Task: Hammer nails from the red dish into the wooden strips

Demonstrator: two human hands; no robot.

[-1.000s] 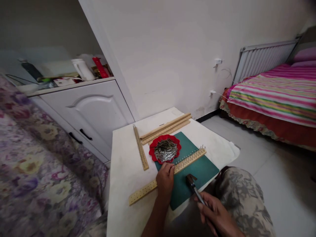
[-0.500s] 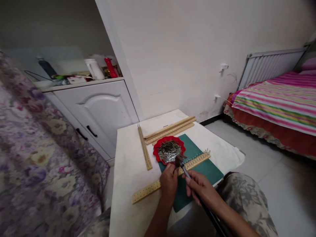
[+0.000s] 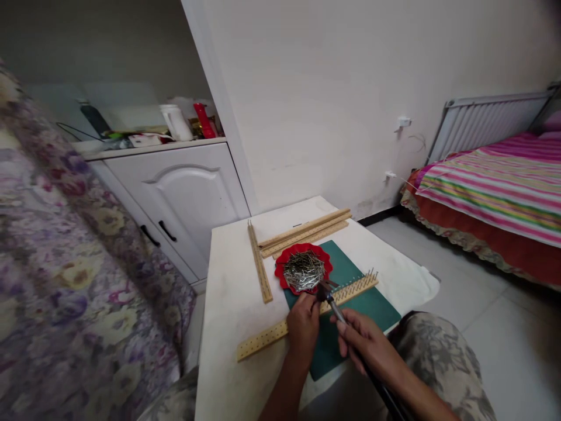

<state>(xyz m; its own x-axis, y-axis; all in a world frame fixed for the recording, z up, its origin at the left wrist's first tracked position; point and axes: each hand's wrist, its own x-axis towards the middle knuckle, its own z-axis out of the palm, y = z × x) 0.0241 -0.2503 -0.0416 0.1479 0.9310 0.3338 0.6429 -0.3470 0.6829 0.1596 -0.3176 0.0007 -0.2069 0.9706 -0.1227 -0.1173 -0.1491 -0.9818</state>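
Note:
My right hand [image 3: 366, 342] is wrapped round the handle of a hammer [image 3: 333, 309]. The hammer's head is just above the fingertips of my left hand [image 3: 303, 324]. Those fingers are pinched together over a pale wooden strip [image 3: 263, 340], and whatever they hold is hidden. Small holes show along the strip's left part, and rows of upright nails [image 3: 357, 286] stand in its right part. Part of the strip lies across a green mat [image 3: 328, 345]. Right behind my left hand, a red scalloped bowl [image 3: 328, 261] holds many loose nails [image 3: 304, 272].
More wooden strips [image 3: 307, 233] lie at the back of the white-covered table [image 3: 223, 280], and another strip [image 3: 260, 263] lies left of the bowl. A cabinet [image 3: 184, 199] stands behind left, a floral curtain [image 3: 87, 280] hangs left, and a bed [image 3: 495, 187] is at right.
The view has shifted slightly, so the scene sits a little further right and lower. Both hands keep nearly the same pose, with the hammer head still close to my left fingertips.

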